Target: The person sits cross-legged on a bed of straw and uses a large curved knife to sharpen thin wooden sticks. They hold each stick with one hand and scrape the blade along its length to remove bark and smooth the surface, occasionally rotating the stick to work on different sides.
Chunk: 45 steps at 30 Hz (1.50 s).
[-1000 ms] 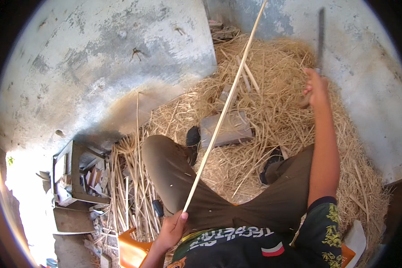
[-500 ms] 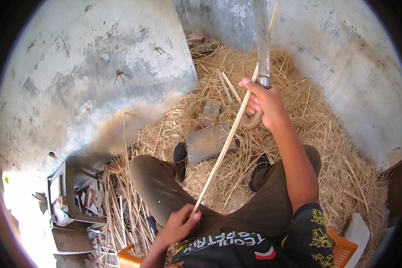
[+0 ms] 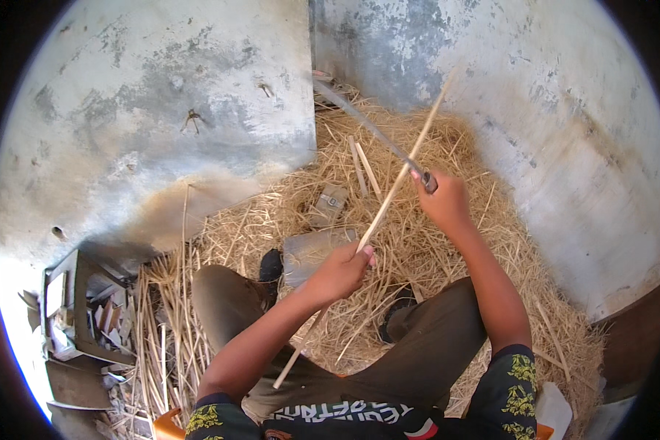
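Grey-white plaster walls enclose the work area from my remote station. Below them I see a broad bed of straw-coloured shavings, and on it the person's legs in brown trousers, knees apart. Left of the legs lies a group of thin sticks. I locate the pale strip on a diagonal, its lower end above the lap and its upper end toward the far wall. A long-bladed knife crosses it, tip pointing up and left; I cannot tell whether blade and strip touch. Beneath, a grey block rests on the shavings. Left hand: closed around the strip near mid-length. Right hand: closed on the knife's handle.
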Each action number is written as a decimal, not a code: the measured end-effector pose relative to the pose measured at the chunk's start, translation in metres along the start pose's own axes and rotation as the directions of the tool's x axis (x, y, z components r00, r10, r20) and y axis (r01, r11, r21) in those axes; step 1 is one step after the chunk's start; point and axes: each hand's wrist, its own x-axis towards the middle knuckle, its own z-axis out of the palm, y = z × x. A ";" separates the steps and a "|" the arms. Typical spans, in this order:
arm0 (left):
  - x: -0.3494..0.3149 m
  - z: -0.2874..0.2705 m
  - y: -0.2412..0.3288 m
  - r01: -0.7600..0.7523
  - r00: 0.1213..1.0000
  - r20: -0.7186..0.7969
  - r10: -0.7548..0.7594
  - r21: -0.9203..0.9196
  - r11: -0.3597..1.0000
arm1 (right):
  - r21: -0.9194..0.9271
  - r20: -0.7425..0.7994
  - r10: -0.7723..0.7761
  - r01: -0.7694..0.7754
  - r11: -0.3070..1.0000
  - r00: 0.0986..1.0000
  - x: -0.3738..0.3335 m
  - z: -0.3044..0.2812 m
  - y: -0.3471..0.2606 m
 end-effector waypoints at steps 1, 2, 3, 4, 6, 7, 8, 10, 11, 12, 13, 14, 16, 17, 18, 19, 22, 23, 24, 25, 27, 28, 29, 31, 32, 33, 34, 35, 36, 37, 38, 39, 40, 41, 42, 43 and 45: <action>0.009 0.001 0.003 0.025 0.999 -0.035 -0.025 -0.024 0.999 | -0.060 0.019 -0.018 0.019 0.998 1.000 -0.002 0.008 0.006; 0.018 0.000 0.004 0.008 0.999 -0.038 -0.010 -0.064 0.998 | -0.119 0.040 -0.035 0.039 0.992 0.999 -0.005 0.016 0.012; 0.025 -0.003 0.000 0.007 0.999 -0.045 -0.011 -0.104 0.995 | -0.168 0.073 -0.044 0.056 0.984 0.996 -0.012 0.024 0.011; 0.032 -0.006 -0.004 0.005 0.998 -0.053 -0.013 -0.145 0.989 | -0.185 0.099 -0.069 0.087 0.979 0.993 -0.016 0.031 0.008; 0.055 -0.008 -0.020 -0.034 0.983 -0.181 0.029 -0.022 0.999 | -0.218 0.155 -0.115 0.147 0.965 0.981 -0.025 0.042 -0.004; 0.063 -0.011 -0.027 -0.047 0.976 -0.212 0.049 0.013 0.999 | -0.235 0.162 -0.158 0.194 0.953 0.974 -0.026 0.050 -0.010; 0.071 -0.015 -0.035 -0.056 0.968 -0.243 0.067 0.051 0.997 | -0.249 0.170 -0.203 0.242 0.938 0.964 -0.027 0.058 -0.015; 0.078 -0.020 -0.028 -0.097 0.962 -0.245 0.117 0.093 0.991 | -0.283 0.199 -0.203 0.254 0.925 0.959 -0.017 0.065 -0.013; 0.077 -0.016 -0.027 -0.115 0.943 -0.284 0.172 0.206 0.972 | -0.304 0.231 -0.157 0.224 0.926 0.960 -0.009 0.067 -0.007; 0.074 -0.004 -0.023 -0.130 0.926 -0.300 0.231 0.321 0.938 | -0.333 0.255 -0.096 0.181 0.925 0.962 -0.003 0.064 0.001; 0.071 0.005 -0.021 -0.144 0.903 -0.311 0.296 0.430 0.891 | -0.361 0.201 0.021 0.054 0.931 0.979 0.007 0.061 0.013; 0.067 0.011 -0.019 -0.152 0.921 -0.273 0.278 0.403 0.902 | -0.382 0.143 0.137 -0.073 0.921 0.980 0.018 0.059 0.026; 0.063 0.021 -0.014 -0.184 0.944 -0.202 0.262 0.340 0.922 | -0.437 0.095 0.221 -0.159 0.885 0.971 0.024 0.054 0.037; 0.067 0.024 -0.029 -0.197 0.940 -0.196 0.278 0.352 0.915 | -0.474 0.114 0.204 -0.127 0.872 0.972 0.019 0.052 0.041; 0.068 0.023 -0.028 -0.184 0.951 -0.182 0.250 0.317 0.931 | -0.500 0.133 0.176 -0.088 0.861 0.975 0.017 0.050 0.041; 0.065 0.015 -0.028 -0.162 0.961 -0.174 0.217 0.284 0.945 | -0.491 0.167 0.131 -0.033 0.871 0.977 0.013 0.048 0.028; 0.058 0.001 -0.021 -0.134 0.961 -0.197 0.196 0.291 0.947 | -0.460 0.284 -0.006 0.142 0.876 0.959 0.000 0.048 0.005; 0.055 -0.002 -0.019 -0.130 0.956 -0.212 0.202 0.311 0.941 | -0.456 0.336 -0.059 0.217 0.863 0.940 0.001 0.049 0.015; 0.048 -0.001 -0.020 -0.142 0.960 -0.173 0.220 0.373 0.917 | -0.460 0.335 -0.022 0.184 0.869 0.942 0.001 0.045 0.030; 0.038 0.000 -0.026 -0.146 0.962 -0.145 0.229 0.438 0.887 | -0.450 0.336 0.001 0.160 0.878 0.942 0.003 0.046 0.043; 0.030 0.006 -0.031 -0.173 0.966 -0.086 0.243 0.478 0.861 | -0.462 0.226 0.238 -0.110 0.880 0.945 0.010 0.030 0.071; 0.028 0.007 -0.033 -0.184 0.967 -0.074 0.245 0.467 0.865 | -0.499 0.204 0.179 -0.054 0.865 0.963 0.004 0.031 0.076; 0.025 0.008 -0.035 -0.194 0.967 -0.062 0.248 0.455 0.869 | -0.537 0.185 0.117 0.001 0.844 0.976 -0.004 0.033 0.080; 0.009 0.004 -0.050 -0.161 0.970 -0.106 0.220 0.402 0.901 | -0.589 0.196 0.023 0.099 0.802 0.980 -0.009 0.032 0.060; 0.003 -0.001 -0.057 -0.143 0.970 -0.130 0.205 0.377 0.915 | -0.604 0.228 0.000 0.141 0.785 0.974 -0.010 0.032 0.041; 0.002 -0.011 -0.056 -0.137 0.973 -0.129 0.192 0.350 0.927 | -0.613 0.262 -0.024 0.186 0.768 0.965 -0.013 0.036 0.025; -0.001 -0.020 -0.053 -0.123 0.978 -0.124 0.170 0.322 0.939 | -0.542 0.263 -0.132 0.259 0.800 0.956 -0.022 0.043 0.017; -0.004 -0.025 -0.052 -0.108 0.982 -0.119 0.148 0.294 0.950 | -0.467 0.254 -0.238 0.334 0.818 0.937 -0.030 0.049 0.010; -0.004 -0.026 -0.053 -0.135 0.969 -0.154 0.195 0.334 0.933 | -0.388 0.229 -0.346 0.411 0.825 0.910 -0.032 0.055 0.005; -0.004 -0.027 -0.057 -0.159 0.952 -0.185 0.242 0.375 0.913 | -0.383 0.210 -0.376 0.430 0.817 0.902 -0.029 0.057 0.003; -0.004 -0.027 -0.058 -0.180 0.933 -0.215 0.289 0.417 0.891 | -0.379 0.191 -0.407 0.449 0.809 0.894 -0.024 0.058 0.002; -0.008 -0.024 -0.053 -0.173 0.931 -0.223 0.289 0.428 0.887 | -0.380 0.167 -0.343 0.381 0.843 0.925 -0.013 0.058 0.009; -0.012 -0.021 -0.045 -0.188 0.934 -0.203 0.295 0.424 0.886 | -0.384 0.143 -0.274 0.308 0.870 0.951 -0.004 0.057 0.018; -0.017 -0.015 -0.036 -0.205 0.938 -0.174 0.301 0.422 0.883 | -0.391 0.108 -0.091 0.126 0.912 0.990 0.011 0.051 0.042; -0.019 -0.014 -0.030 -0.229 0.938 -0.148 0.313 0.415 0.881 | -0.395 0.070 0.087 -0.052 0.917 0.994 0.021 0.044 0.046; -0.018 -0.012 -0.034 -0.224 0.939 -0.152 0.310 0.414 0.882 | -0.436 0.025 0.055 -0.039 0.899 0.998 0.020 0.043 0.046; -0.013 -0.009 -0.046 -0.221 0.936 -0.166 0.309 0.407 0.886 | -0.521 -0.060 -0.025 -0.010 0.854 0.998 0.013 0.044 0.040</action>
